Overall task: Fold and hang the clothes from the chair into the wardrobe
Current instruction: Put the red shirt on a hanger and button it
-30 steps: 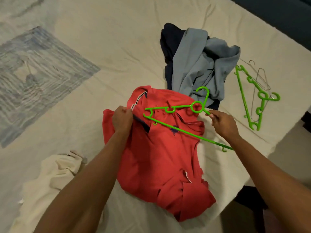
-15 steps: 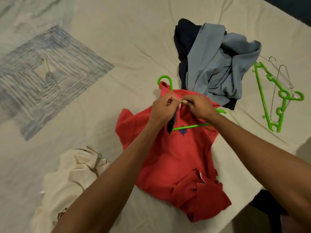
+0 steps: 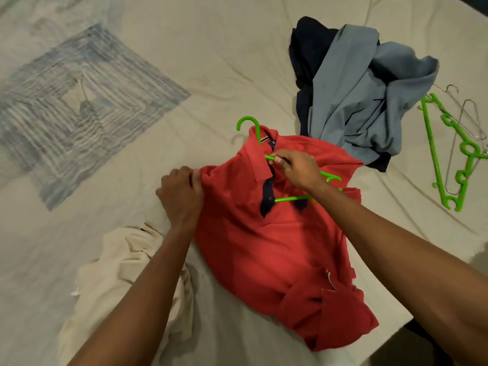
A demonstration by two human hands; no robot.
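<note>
A home bedroom: a sheeted bed strewn with clothes and hangers.

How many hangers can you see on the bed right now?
3, maybe more hidden under clothes. One green hanger is threaded into the red polo shirt; a second green hanger lies at the right edge, with a wire hanger beside it.

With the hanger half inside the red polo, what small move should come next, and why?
Probably work the green plastic hanger's exposed arm under the red polo shirt's shoulder: the right hand pinches it outside the fabric, while the left hand grips the other shoulder.
</note>
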